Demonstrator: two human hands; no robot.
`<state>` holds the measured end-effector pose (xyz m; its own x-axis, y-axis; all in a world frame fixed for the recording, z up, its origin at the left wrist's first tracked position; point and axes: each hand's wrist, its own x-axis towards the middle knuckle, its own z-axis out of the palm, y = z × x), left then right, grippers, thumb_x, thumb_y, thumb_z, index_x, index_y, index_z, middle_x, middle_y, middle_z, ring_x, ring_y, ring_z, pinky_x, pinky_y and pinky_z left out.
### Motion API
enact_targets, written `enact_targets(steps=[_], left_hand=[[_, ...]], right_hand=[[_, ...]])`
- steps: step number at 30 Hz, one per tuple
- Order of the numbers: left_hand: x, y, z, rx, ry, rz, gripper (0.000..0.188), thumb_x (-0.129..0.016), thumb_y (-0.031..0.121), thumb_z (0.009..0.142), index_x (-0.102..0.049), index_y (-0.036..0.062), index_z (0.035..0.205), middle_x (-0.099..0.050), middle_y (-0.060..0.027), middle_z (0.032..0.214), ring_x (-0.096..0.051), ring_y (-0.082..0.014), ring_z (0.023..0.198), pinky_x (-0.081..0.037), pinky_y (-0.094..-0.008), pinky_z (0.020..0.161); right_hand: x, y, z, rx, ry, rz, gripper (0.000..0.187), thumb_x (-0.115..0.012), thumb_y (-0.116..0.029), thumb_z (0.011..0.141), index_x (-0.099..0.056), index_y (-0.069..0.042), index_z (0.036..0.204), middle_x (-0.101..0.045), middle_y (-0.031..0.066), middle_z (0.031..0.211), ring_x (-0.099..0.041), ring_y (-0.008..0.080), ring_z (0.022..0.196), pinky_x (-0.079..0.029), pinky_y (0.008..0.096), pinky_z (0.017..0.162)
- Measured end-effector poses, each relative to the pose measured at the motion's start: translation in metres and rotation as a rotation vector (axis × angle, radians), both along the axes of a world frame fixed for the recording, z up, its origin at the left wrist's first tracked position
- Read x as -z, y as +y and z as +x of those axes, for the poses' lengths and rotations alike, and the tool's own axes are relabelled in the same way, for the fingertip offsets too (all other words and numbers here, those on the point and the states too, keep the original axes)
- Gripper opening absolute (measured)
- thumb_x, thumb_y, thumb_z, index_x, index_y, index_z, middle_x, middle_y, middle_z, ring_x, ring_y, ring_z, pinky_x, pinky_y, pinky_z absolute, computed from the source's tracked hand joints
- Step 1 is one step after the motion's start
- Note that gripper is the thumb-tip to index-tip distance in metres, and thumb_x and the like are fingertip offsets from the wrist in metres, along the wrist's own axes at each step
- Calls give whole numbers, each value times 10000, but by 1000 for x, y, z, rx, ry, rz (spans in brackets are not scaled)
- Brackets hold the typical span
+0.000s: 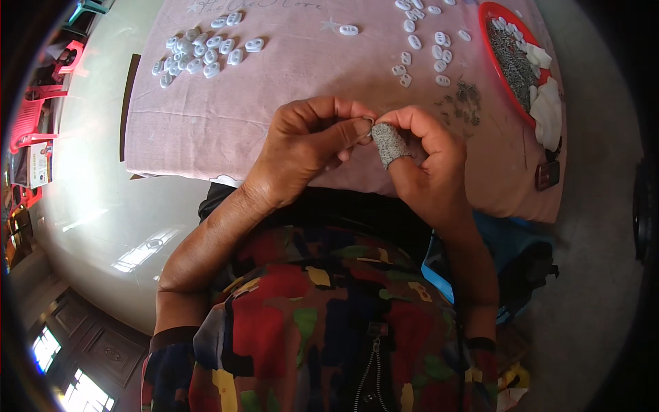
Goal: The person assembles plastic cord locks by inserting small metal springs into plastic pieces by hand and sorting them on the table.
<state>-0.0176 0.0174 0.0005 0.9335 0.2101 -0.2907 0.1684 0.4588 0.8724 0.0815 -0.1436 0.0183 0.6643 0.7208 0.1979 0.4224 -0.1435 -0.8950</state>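
Observation:
My left hand [305, 141] and my right hand [432, 161] meet over the near edge of a cloth-covered table. Thumb and fingertips of each are pinched together around something tiny, mostly hidden between them. A grey knitted finger cover [390, 145] wraps my right thumb. Beyond my right hand lies a loose scatter of small grey metal pieces [467, 103]. White oval plastic pieces with holes stand in a cluster [195, 51] at the far left, and more lie in a loose column [439, 51] at the far right. One white oval piece [349, 30] sits apart between the groups.
A red tray [491, 72] at the right holds many small metal pieces, white pieces and white cloth [547, 113]. A small dark box-shaped object [547, 176] lies by the pink tablecloth's [206, 130] right edge. Red plastic chairs [34, 117] stand off to the left.

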Motion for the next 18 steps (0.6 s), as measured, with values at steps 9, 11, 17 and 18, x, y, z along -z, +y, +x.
enact_targets(steps=[9, 11, 17, 18], left_hand=[[-4, 5, 3, -21, 32, -72, 159, -693, 131, 932, -696, 48, 1067, -683, -5, 858, -536, -16, 646, -371, -156, 515], [-4, 4, 4, -11, 24, -70, 161, -694, 135, 933, -696, 50, 1069, -683, -2, 859, -537, -14, 648, -378, -157, 520], [-4, 2, 4, 24, 35, 0, 171, -697, 144, 934, -692, 44, 1072, -681, 3, 858, -533, -5, 645, -376, -145, 519], [-4, 2, 3, 23, 34, 1, 171, -697, 144, 934, -692, 44, 1072, -681, 3, 858, -533, -5, 645, -376, -145, 519]], right_hand=[[-11, -2, 1, 34, 44, 40, 169, -620, 47, 887, -647, 31, 1053, -673, 72, 856, -621, 69, 799, -482, 229, 598], [-12, -3, 5, -4, -74, -45, 168, -640, 43, 868, -653, 10, 1032, -669, 79, 837, -626, 98, 737, -472, 250, 571], [-7, 0, 3, 32, -250, -80, 150, -667, 35, 818, -647, -23, 955, -654, 96, 800, -594, 168, 621, -452, 278, 525], [-6, 0, 2, 31, -251, -79, 150, -667, 35, 818, -647, -23, 955, -654, 96, 800, -594, 168, 621, -452, 278, 525]])
